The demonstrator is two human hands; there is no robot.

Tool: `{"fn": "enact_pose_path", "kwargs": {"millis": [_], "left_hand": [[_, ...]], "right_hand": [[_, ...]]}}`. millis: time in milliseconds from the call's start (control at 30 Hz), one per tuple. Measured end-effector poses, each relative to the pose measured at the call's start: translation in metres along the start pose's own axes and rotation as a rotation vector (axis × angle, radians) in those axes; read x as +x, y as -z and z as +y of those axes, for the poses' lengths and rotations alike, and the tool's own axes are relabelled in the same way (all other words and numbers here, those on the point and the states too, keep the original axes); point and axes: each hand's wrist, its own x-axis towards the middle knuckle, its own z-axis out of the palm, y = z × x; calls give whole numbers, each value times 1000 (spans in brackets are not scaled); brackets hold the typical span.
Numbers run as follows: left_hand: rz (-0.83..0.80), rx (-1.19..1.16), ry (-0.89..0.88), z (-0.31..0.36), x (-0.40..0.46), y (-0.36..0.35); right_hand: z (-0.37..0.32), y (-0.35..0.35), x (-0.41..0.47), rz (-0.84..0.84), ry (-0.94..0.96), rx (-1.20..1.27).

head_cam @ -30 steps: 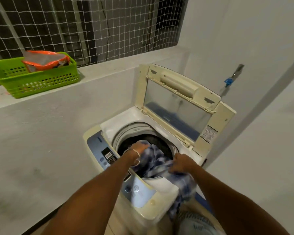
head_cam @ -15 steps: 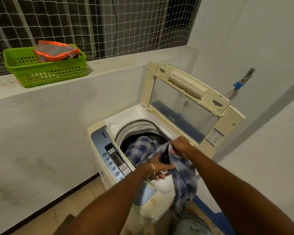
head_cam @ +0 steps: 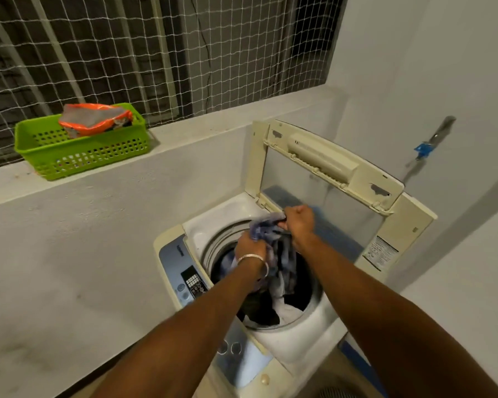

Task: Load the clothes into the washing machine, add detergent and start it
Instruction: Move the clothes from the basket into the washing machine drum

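A cream top-loading washing machine [head_cam: 213, 225] stands against the wall with its lid [head_cam: 322, 165] raised upright. Both hands hold a blue-and-white checked garment [head_cam: 282, 259] over the round drum opening. My left hand [head_cam: 249, 247], a silver bangle on its wrist, grips the cloth at the drum's left rim. My right hand [head_cam: 298, 218] is clenched on the cloth's upper edge near the lid hinge. The garment hangs down into the dark drum, where other clothes lie. An orange detergent pouch [head_cam: 94, 120] rests in a green basket [head_cam: 84, 155] on the ledge at the left.
The blue control panel [head_cam: 184, 271] with buttons runs along the machine's left side. A grey wall ledge [head_cam: 184, 130] sits below a netted window [head_cam: 156, 53]. A tap with a blue tag [head_cam: 424, 147] juts from the right wall. A blue object lies on the floor at bottom right.
The part of the garment that hung outside over the machine's front edge is now lifted above the drum. My right hand rose toward the lid; my left hand moved up to the drum's left rim.
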Motion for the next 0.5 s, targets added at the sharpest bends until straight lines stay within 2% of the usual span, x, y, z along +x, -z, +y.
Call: {"fn": "enact_pose_path", "kwargs": {"millis": [33,67,100,133,200,233,267,333,400,500], "left_hand": [[99,93,-59,-3,3,4],[131,146,-128,-7,5,7],[62,235,-189,-15,9,7],[-90,371,-230,-21,11,5],[-492,736,-144,-35,17,3],[-628,835,-47,-40,21,3],[-678,904,-6,-46,29,4],[-633,1088,-145,-50,49,3],[-539,1194,-362,-41,62,-1],[-444,1014,-614,-10,78,6]], "right_hand": [[13,4,0,9,54,-35],[24,10,1,-19,123,-146],[32,17,-3,-95,193,-324],[40,23,-6,-223,230,-526],[56,33,-6,-530,226,-902],[62,36,-6,-628,204,-1033],[66,39,-5,-664,182,-1108],[69,40,-6,-620,136,-1097],[63,41,-9,-542,123,-1033],[54,33,-13,-393,92,-1013]]}}
